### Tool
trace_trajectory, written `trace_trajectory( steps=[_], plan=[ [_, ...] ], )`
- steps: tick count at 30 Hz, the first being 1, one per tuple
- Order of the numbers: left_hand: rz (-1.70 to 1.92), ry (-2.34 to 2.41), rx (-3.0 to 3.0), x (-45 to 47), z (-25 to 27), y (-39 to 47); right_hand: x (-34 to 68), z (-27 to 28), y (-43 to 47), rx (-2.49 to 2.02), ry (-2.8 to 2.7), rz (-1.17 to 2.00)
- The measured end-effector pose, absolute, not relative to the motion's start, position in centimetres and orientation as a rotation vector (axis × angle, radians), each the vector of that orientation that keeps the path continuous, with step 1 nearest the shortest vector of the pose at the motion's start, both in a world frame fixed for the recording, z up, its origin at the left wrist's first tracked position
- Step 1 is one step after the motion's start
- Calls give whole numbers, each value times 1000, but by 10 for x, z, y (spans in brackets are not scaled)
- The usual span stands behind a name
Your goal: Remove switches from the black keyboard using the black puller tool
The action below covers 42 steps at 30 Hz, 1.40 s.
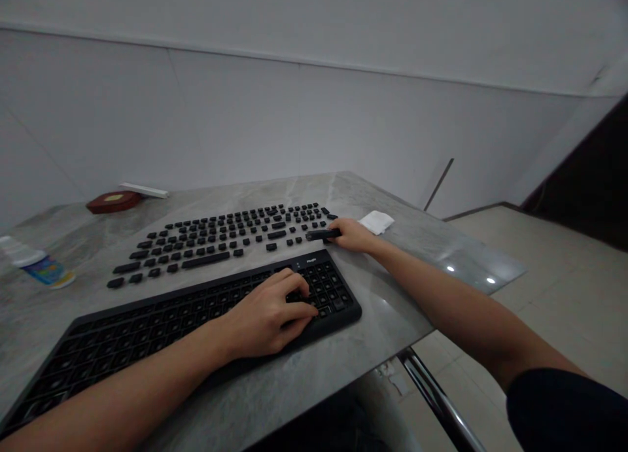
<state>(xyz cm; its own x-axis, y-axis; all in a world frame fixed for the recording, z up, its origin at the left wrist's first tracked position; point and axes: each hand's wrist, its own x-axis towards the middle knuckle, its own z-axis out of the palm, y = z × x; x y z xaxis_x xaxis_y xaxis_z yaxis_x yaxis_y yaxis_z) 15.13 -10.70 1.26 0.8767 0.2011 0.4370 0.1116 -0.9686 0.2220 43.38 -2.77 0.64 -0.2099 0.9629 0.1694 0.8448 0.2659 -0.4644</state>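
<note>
A black keyboard [161,301] lies across the front of the table with most of its keycaps off, showing the switch sockets. My left hand [275,311] rests on its right part, fingers bent and apart, fingertips touching the number pad area. I cannot see anything held in it. Beyond the keyboard's right end, my right hand [350,235] is closed around a short dark stick-like tool [321,234], its tip pointing left; its exact kind is unclear. Loose black keycaps [223,229] are laid out in rows behind the keyboard, with a long spacebar cap [205,260] in the front row.
A white bottle with a blue label [42,267] lies at the left. A reddish-brown case [114,201] and a white bar [144,190] sit near the wall. A white folded tissue [377,222] lies beyond my right hand. The table's edge [392,354] drops off at front right.
</note>
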Motion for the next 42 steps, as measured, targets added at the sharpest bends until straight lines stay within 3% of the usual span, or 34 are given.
trace_trajectory(
  steps=[42],
  plan=[
    [638,190,3003,154,19,-111,429,-13,-7,-1605,-2054,293]
  ],
)
